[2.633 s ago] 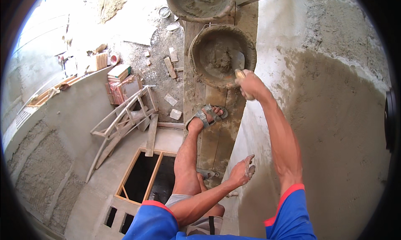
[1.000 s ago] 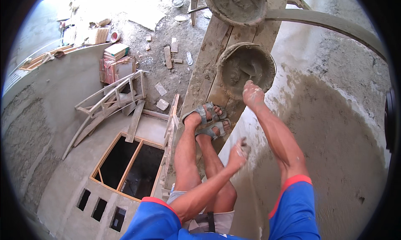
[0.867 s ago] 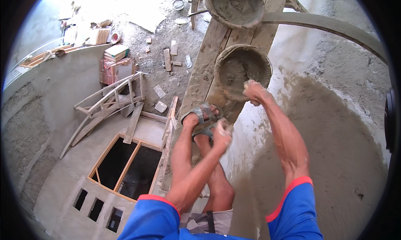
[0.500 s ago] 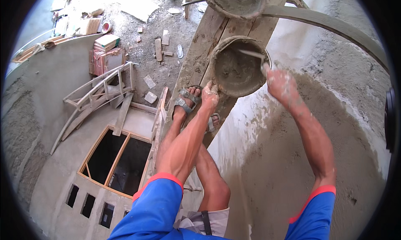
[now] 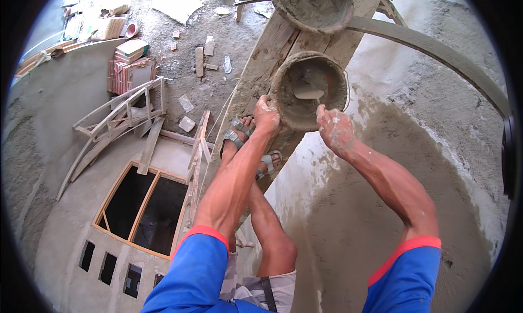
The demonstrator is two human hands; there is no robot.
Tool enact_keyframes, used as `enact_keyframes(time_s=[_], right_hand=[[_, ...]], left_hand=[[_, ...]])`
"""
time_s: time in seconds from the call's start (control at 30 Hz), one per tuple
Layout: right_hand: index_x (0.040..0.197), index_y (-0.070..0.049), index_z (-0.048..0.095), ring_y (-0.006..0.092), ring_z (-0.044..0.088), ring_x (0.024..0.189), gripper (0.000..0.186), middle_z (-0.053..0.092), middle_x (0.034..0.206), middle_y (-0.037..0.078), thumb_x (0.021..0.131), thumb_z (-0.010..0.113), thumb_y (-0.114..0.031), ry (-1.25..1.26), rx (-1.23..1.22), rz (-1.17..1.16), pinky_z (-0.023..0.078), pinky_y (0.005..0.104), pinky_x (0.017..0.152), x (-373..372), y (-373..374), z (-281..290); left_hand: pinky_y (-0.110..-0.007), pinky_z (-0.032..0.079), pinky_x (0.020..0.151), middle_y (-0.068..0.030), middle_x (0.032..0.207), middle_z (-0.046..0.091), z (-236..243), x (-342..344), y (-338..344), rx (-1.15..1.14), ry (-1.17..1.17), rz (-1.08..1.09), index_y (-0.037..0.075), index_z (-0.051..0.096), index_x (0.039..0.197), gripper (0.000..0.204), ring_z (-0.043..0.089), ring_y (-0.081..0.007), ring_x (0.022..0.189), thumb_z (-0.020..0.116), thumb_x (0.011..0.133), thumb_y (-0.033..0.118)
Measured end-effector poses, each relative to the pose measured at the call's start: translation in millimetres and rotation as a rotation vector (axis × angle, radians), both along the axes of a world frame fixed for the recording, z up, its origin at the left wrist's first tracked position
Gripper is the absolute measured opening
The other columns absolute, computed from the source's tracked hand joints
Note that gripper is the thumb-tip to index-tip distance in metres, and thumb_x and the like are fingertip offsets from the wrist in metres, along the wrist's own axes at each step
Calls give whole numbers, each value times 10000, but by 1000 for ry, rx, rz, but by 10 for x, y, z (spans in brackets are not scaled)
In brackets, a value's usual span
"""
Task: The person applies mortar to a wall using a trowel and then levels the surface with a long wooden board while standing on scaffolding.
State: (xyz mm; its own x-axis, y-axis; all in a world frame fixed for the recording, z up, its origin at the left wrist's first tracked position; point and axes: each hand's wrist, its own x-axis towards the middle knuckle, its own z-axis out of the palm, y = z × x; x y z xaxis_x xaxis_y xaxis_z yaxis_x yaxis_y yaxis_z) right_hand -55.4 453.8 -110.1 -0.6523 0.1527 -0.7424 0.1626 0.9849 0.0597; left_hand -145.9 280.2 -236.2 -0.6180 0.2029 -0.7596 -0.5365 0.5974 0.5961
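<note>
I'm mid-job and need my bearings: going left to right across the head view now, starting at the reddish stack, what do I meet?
Reddish stack → nearer pale block on the ground → pale slipper → left hand → trowel blade → right hand → black object at the far right edge.

The worn wooden planks in front of me lay side by side, stained with grey-brown smears. A round, mortar-caked bucket rested on them, a second bucket stood farther along, and the person's sandaled feet were planted near the closer one.
</note>
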Motion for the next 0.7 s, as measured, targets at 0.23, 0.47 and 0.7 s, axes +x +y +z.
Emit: enact_keyframes(time_s=[0.23,0.47,0.7], right_hand=[[952,6,557,293,677,736,156,664,756,165,832,498,-76,132,-54,-18,545,410,610,-341,456,524],[917,-42,682,329,674,836,201,669,791,183,774,542,-59,99,-62,-139,539,427,768,-246,334,-408],[759,-22,607,242,592,560,92,594,657,126,794,591,-106,-652,-419,-863,486,373,516,-332,593,-541]], left_hand=[[-403,468,775,-212,917,659,278,-118,-88,-42,125,-179,-2,604,1040,235,640,-333,884,576,873,161],[-458,462,772,-272,936,639,274,32,29,-58,208,-126,28,547,1068,248,614,-438,933,563,844,132],[-472,455,789,-267,955,633,137,25,-160,-64,224,-107,35,535,1076,259,605,-439,941,559,838,132]])
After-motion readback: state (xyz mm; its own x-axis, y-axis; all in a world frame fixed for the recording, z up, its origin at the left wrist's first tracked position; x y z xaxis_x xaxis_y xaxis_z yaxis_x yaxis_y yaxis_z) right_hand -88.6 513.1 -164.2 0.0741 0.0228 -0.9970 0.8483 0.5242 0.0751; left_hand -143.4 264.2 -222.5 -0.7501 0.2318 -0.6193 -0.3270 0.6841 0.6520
